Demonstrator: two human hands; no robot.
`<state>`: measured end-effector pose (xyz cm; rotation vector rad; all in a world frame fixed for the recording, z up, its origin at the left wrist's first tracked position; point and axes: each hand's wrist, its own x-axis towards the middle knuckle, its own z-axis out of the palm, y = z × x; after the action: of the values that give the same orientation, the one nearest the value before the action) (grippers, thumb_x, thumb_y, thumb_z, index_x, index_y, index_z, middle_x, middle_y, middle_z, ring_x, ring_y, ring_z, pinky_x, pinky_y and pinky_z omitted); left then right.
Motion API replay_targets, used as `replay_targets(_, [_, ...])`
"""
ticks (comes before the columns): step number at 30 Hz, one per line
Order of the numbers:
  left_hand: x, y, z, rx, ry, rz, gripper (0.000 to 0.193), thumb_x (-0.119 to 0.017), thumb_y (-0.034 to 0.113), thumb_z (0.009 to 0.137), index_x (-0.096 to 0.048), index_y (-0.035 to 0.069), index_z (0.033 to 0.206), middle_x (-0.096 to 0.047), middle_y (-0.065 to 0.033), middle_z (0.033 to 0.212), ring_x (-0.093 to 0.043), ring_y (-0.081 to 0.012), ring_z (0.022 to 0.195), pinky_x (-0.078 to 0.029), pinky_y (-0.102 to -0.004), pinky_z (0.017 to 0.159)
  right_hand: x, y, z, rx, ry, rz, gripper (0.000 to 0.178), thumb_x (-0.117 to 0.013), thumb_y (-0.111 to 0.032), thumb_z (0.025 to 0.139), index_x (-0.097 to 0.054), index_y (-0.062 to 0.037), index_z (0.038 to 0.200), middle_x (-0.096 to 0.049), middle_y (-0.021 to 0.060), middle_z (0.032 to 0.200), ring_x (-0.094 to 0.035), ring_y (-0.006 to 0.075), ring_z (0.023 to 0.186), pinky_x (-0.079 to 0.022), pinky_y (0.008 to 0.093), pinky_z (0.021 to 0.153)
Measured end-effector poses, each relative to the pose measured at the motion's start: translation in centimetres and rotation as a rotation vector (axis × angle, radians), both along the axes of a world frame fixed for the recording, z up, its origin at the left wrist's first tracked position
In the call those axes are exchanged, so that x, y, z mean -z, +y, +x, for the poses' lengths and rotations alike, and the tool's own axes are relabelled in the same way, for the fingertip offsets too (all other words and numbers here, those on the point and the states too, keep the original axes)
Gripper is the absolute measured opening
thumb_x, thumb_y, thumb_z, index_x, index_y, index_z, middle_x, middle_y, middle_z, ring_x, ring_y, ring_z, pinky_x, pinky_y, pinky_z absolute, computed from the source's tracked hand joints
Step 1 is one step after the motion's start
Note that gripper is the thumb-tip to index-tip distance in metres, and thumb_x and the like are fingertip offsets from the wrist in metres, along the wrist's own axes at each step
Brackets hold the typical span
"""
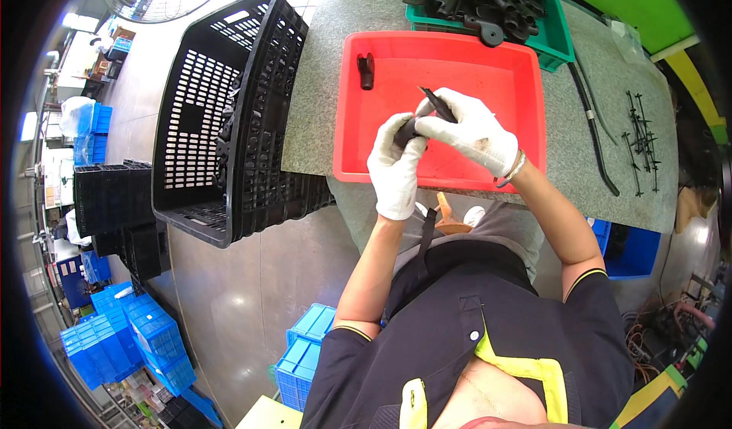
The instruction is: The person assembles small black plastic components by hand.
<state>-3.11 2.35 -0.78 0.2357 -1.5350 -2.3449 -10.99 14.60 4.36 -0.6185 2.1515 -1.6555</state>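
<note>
Both my hands wear white gloves and meet over the red tray (488, 63). My left hand (394, 171) is closed round a small black plastic part (406, 132), mostly hidden by the fingers. My right hand (479, 136) grips a slim dark knife-like tool (440, 106), its pointed tip sticking out to the upper left. The right fingertips touch the part held by the left hand. A loose black part (366, 72) with a forked end lies in the tray's far left corner.
Behind the tray, a green bin (559, 29) is heaped with black parts (488, 6). A large black slatted crate (259, 116) stands left of the grey table (320, 78). Black cords (591, 124) and thin black rods (643, 143) lie on the right.
</note>
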Motion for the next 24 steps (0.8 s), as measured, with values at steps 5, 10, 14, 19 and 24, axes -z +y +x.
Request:
replay_targets(5, [0.5,-0.3,0.2,0.024,0.035,0.035,0.035,-0.061,-0.002,0.088,-0.054,-0.001,0.122,-0.059,-0.0055,0.106,-0.058,-0.0127,0.090,-0.048,-0.0271,0.078,-1.9,-0.1,-0.9,-0.029,-0.408,0.072,0.027,-0.061,-0.029,0.088,-0.059,-0.0024,0.092,-0.057,0.0024,0.072,-0.052,0.0104,0.061,-0.044,0.0276,0.055])
replay_targets(10, [0.4,-0.3,-0.1,0.033,-0.011,0.054,0.035,-0.061,-0.001,0.088,-0.053,0.000,0.122,-0.058,-0.0065,0.107,-0.059,-0.0146,0.089,-0.049,-0.0279,0.076,0.2,0.4,-0.9,0.137,-0.174,0.034,0.024,-0.059,-0.026,0.090,-0.057,-0.0025,0.091,-0.056,0.0050,0.070,-0.049,0.0114,0.057,-0.043,0.0285,0.054])
replay_targets(14, [0.3,-0.9,-0.3,0.016,-0.020,0.044,0.035,-0.063,0.006,0.090,-0.052,0.000,0.122,-0.058,-0.0073,0.107,-0.060,-0.0154,0.086,-0.049,-0.0284,0.075,2.3,1.0,-1.0,0.070,0.065,0.172,0.019,-0.059,-0.023,0.092,-0.059,-0.0041,0.092,-0.052,0.0005,0.066,-0.050,0.0059,0.058,-0.041,0.0241,0.053])
replay_targets(19, [-2.4,-5.8,-0.3,-0.257,0.069,0.041,0.026,-0.058,0.010,0.091,-0.057,0.002,0.115,-0.059,-0.0057,0.095,-0.059,-0.0139,0.076,-0.048,-0.0264,0.070,3.6,-0.4,-3.1,0.064,0.298,0.459,0.011,-0.060,-0.018,0.091,-0.060,-0.0074,0.094,-0.056,0.0076,0.069,-0.057,0.0153,0.060,-0.044,0.0299,0.057])
replay_targets(24, [-4.9,-17.0,0.4,-0.809,0.039,-0.507,0.030,-0.069,0.004,0.086,-0.060,0.000,0.113,-0.062,-0.0061,0.107,-0.057,-0.0142,0.093,-0.047,-0.0270,0.085,6.1,-4.5,-7.8,0.016,0.881,0.303,0.016,-0.056,-0.010,0.086,-0.059,-0.0130,0.102,-0.060,0.0082,0.096,-0.065,0.0298,0.076,-0.051,0.0409,0.064])
